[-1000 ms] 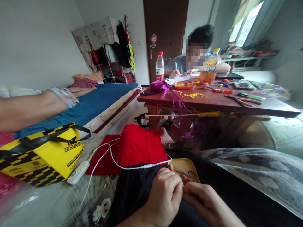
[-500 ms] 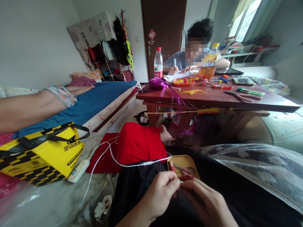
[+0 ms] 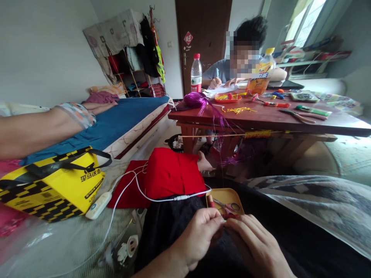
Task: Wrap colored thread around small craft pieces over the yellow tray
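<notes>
Over my dark-clad lap, my left hand (image 3: 199, 233) pinches thumb against forefinger. My right hand (image 3: 255, 235) meets it, fingers bent together at the same spot. A tiny greenish bit shows between the fingertips; the rest of what they hold is hidden. Just beyond the hands lies a small yellow tray (image 3: 238, 196). Inside it are scissors (image 3: 233, 207) and a red stick-like piece with a tan end (image 3: 210, 200), partly covered by my left hand. Something dark red shows behind my right fingertips.
A white cable (image 3: 162, 201) crosses red cloth (image 3: 174, 173). A yellow bag (image 3: 60, 185) stands left. The table (image 3: 199, 116) bears purple strands (image 3: 197, 101), yellow pieces (image 3: 240, 110), pliers (image 3: 297, 115) and bottles. A person (image 3: 216, 69) writes behind it; another person's legs (image 3: 31, 133) lie on the bed.
My view has shifted slightly, so the room sits a little farther right. Both hands remain together at the fingertips, with the right hand's fingers drawn closer over the small piece.
</notes>
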Motion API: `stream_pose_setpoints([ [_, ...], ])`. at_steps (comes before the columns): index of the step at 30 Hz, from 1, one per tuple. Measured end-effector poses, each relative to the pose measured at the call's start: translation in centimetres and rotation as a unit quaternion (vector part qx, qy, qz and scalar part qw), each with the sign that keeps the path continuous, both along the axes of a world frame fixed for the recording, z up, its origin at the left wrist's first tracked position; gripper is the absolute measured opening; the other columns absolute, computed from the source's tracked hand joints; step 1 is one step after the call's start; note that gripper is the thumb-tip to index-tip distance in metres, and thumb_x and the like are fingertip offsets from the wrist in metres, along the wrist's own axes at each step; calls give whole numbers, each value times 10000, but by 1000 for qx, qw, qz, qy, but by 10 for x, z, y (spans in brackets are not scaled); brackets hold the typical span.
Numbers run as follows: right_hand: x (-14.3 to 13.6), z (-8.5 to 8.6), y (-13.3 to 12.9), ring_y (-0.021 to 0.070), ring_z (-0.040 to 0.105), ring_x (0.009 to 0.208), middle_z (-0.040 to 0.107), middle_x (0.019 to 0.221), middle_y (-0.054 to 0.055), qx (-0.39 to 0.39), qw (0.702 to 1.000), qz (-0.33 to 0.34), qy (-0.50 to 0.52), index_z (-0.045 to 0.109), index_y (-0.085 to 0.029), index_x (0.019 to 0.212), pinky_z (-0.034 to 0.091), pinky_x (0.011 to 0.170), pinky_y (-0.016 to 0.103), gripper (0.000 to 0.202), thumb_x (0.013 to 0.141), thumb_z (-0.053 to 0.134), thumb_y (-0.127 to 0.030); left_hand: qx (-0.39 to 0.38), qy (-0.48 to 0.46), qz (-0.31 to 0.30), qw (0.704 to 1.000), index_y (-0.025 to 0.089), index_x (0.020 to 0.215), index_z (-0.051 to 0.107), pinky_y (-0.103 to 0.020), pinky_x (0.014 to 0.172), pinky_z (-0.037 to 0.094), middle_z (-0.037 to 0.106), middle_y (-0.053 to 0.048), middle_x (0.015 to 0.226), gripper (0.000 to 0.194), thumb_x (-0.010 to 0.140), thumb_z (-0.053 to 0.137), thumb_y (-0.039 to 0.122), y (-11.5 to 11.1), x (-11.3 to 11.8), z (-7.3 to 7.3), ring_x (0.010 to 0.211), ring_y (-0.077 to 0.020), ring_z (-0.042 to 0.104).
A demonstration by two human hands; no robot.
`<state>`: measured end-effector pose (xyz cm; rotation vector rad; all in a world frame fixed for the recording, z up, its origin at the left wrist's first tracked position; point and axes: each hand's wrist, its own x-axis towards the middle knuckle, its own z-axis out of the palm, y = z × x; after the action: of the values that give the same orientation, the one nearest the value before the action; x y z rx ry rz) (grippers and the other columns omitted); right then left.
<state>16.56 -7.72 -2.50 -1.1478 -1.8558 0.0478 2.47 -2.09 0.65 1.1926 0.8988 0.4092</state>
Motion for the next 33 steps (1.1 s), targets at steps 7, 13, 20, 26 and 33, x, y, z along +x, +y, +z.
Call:
stream_pose_setpoints([
  [7,1,12,7,140,519,646,557,670,3,-490,775,116,383,543,-171,706,435,629,245,255,752,589,-417,613,93,-99,778,181,655,424,-259,602,326,451,-12,644,214,846,345,127,0,-11,-16,632,-146,404],
  [13,0,8,6,105,490,567,529,617,-26,-495,745,120,430,556,-171,723,403,550,206,255,719,626,-416,339,54,-41,938,179,639,421,-232,554,294,392,26,580,258,876,365,264,-2,-7,-13,560,-108,363],
  [20,1,-2,0,133,583,578,614,625,4,19,999,4,-30,590,-198,878,444,608,225,229,893,371,-129,-160,-81,34,983,195,617,365,-205,460,170,273,86,499,305,657,582,406,-4,1,-14,463,-66,199],
  [26,-1,2,3,137,534,622,576,684,5,-259,952,21,161,537,-199,757,427,590,224,158,872,443,-254,176,23,9,984,189,597,360,-235,511,240,322,46,547,296,833,424,356,-3,-2,-11,525,-97,290],
  [33,0,19,5,100,433,606,485,642,-35,-540,687,120,472,529,-169,697,382,587,203,344,664,657,-486,420,54,-53,904,184,637,408,-237,591,325,444,7,621,252,879,353,228,-4,-7,-15,613,-122,423],
])
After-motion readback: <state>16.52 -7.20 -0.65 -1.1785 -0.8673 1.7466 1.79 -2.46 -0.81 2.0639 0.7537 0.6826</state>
